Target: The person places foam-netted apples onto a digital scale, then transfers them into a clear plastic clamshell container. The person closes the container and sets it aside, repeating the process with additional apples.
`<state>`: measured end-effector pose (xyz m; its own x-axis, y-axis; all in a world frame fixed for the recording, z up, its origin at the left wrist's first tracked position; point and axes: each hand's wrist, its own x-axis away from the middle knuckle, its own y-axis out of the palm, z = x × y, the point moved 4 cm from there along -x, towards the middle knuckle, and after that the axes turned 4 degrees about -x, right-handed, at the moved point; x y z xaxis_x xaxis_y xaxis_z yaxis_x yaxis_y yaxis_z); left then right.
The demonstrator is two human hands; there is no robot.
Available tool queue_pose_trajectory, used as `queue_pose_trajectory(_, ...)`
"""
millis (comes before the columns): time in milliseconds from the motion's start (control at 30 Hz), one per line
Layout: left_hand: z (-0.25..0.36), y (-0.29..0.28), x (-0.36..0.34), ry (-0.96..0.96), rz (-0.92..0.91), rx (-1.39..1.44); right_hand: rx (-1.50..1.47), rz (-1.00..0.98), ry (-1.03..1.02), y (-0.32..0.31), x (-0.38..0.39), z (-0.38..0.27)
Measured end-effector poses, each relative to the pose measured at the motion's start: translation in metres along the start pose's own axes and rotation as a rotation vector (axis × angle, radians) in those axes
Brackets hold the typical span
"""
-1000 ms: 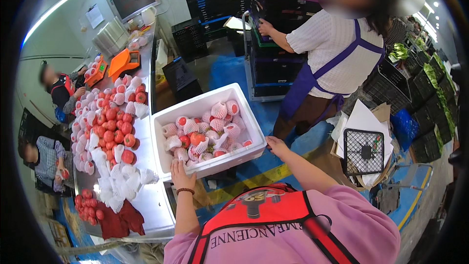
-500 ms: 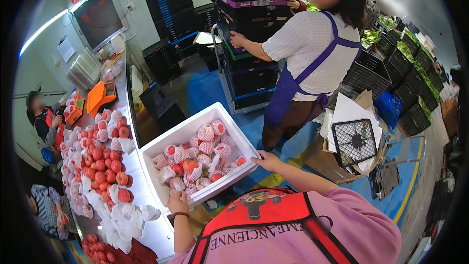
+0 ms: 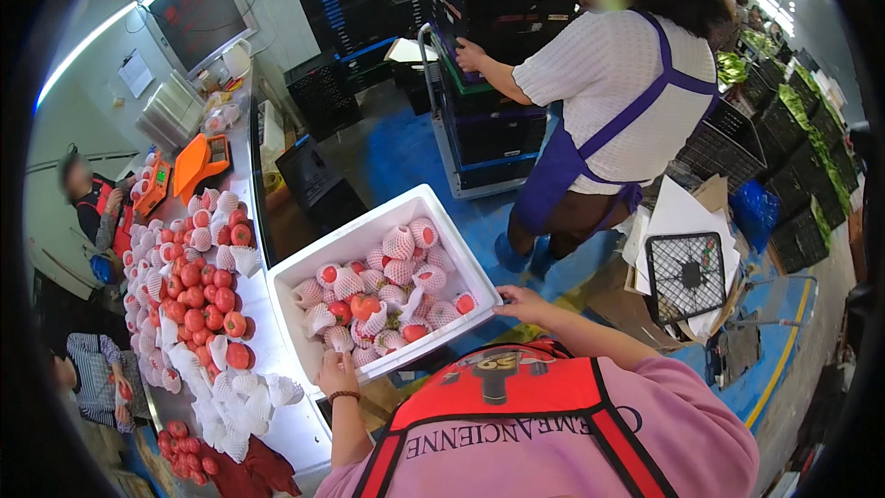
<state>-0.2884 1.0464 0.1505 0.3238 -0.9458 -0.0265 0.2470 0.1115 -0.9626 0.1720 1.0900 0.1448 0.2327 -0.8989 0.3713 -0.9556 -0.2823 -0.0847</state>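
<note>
My left hand [image 3: 336,374] grips the near left part of a white foam box [image 3: 281,281], and my right hand [image 3: 516,302] grips its right corner. Inside lie tomatoes in pink and white foam nets [image 3: 398,243], with some red skin showing. Just left of the box is a metal table [image 3: 300,415] with a pile of bare red tomatoes [image 3: 194,318], netted tomatoes and loose white foam nets [image 3: 235,410]. A dark red cloth [image 3: 263,466] lies at the table's near end.
A co-worker [image 3: 613,101] in a purple apron holds a trolley's stack of black crates [image 3: 479,28] ahead. Cardboard sheets and a black grid [image 3: 687,277] stand right, before crates of greens [image 3: 802,194]. Orange scales [image 3: 198,166] and two other workers [image 3: 97,212] are at left.
The view has shifted, so table and scales sit lower and further left. The box, still in both my hands, appears a little lower. The co-worker's feet have moved beside the trolley.
</note>
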Motion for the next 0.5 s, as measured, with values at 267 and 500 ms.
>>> queue_pose_trajectory(267, 0.159, 0.01, -0.013, 0.253, 0.137, 0.167, -0.087, -0.45, 0.046, -0.033, -0.016, 0.009)
queue_pose_trajectory(500, 0.341, 0.049, -0.021, 0.295, 0.01, 0.294, 0.191, -0.406, 0.07, -0.153, -0.053, 0.047)
